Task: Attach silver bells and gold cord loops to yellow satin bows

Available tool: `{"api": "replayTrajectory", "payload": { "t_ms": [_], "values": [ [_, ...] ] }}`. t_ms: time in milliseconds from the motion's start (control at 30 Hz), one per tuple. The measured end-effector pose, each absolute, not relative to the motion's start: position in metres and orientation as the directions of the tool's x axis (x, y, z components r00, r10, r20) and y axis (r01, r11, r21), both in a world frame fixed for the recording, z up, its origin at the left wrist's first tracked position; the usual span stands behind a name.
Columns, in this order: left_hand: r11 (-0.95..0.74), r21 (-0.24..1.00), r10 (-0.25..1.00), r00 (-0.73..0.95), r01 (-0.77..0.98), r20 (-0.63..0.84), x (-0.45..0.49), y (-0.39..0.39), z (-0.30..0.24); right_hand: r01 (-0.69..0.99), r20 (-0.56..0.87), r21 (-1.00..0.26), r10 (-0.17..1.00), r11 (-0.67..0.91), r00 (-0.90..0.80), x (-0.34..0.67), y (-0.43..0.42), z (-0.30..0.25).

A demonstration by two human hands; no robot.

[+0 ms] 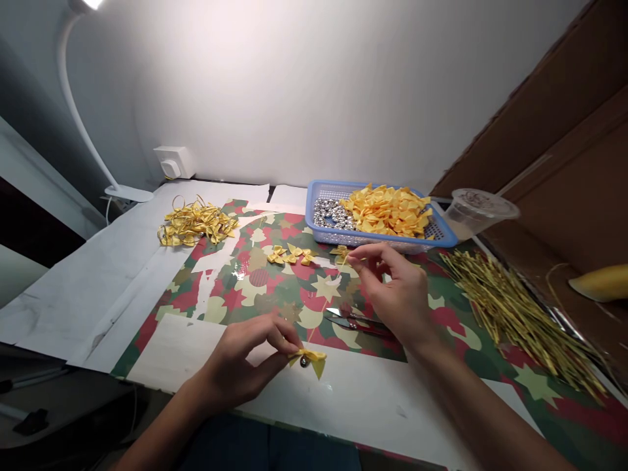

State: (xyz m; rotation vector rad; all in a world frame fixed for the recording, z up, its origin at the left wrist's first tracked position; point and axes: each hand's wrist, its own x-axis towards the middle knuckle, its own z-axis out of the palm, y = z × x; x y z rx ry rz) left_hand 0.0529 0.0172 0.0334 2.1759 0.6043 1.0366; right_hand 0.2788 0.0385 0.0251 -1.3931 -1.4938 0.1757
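Yellow bow (316, 357), pointed tail, silvery ball (304, 361) beneath; left grip (234, 360) pinching it, right grip (400, 294) pinching strand (342, 264).

The yellow bow (318, 356) up front looks like satin ribbon, smooth with a soft sheen, and the little ball (304, 361) on it has a shiny metallic finish (solid metal or just coated, can't tell from here). Same bright chrome look on the silver balls (334, 214) in the blue basket (445, 226), which is perforated plastic. The yellow pieces (390, 210) beside them read as satiny cloth too. Gold cords (520, 314) have a metallic glint. The 2 pointed blades (350, 323) are polished metal. Patterned sheet (255, 297) is pretty glossy, tub (483, 204) is clear shiny plastic, cardboard (564, 131) is matt, wall (294, 98) smooth and matt
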Motion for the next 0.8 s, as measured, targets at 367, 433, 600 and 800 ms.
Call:
{"api": "replayTrajectory", "payload": {
  "t_ms": [367, 433, 600, 800],
  "values": [
    [-0.651, 0.752, 0.645, 0.600, 0.107, 0.473, 0.0543, 0.0159, 0.0364, 0.652, 0.529, -0.695, 0.830, 0.303, 0.179, 0.2801, 0.0389, 0.0251],
    [-0.628, 0.772, 0.658, 0.595, 0.096, 0.461, 0.0533, 0.0156, 0.0365, 0.642, 0.515, -0.706, 0.840, 0.301, 0.172, 0.2792, 0.0392, 0.0248],
    [-0.578, 0.813, 0.689, 0.572, 0.064, 0.445, 0.0497, 0.0156, 0.0361, 0.570, 0.462, -0.768, 0.868, 0.291, 0.180, 0.2774, 0.0415, 0.0231],
    [-0.610, 0.789, 0.649, 0.616, 0.069, 0.447, 0.0515, 0.0156, 0.0376, 0.471, 0.506, -0.806, 0.831, 0.360, 0.230, 0.2753, 0.0382, 0.0254]
  ]
}}
